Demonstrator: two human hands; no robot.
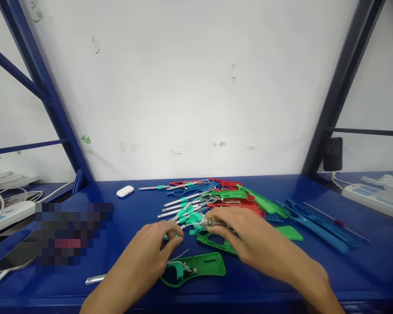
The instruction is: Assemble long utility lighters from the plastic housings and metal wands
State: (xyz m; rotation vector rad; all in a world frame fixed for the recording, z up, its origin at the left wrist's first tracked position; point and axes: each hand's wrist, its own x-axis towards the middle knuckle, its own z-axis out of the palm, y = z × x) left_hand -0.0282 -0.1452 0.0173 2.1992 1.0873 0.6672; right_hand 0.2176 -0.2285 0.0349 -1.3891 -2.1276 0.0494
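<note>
My right hand [236,229] is closed on a clear plastic lighter tank [210,221], mostly covered by the fingers. A teal trigger piece [194,219] sits beside the tank's left end. Just to the left, my left hand [162,240] has thumb and forefinger bent together near a thin white wire; what they pinch is too small to make out. Below both hands lies an open green lighter handle shell [209,265] with white wires and a teal piece inside. A metal lighter tube [95,279] pokes out from behind my left forearm. Another green shell half [216,242] rests under my right hand.
Behind my hands are piled metal lighter tubes [178,201] and red shells [229,185]. Blue shells [317,226] and a thin rod with a red part [339,222] lie right. A white earbud case [125,191] and a phone [15,257] are left. Posts flank the blue table [127,213].
</note>
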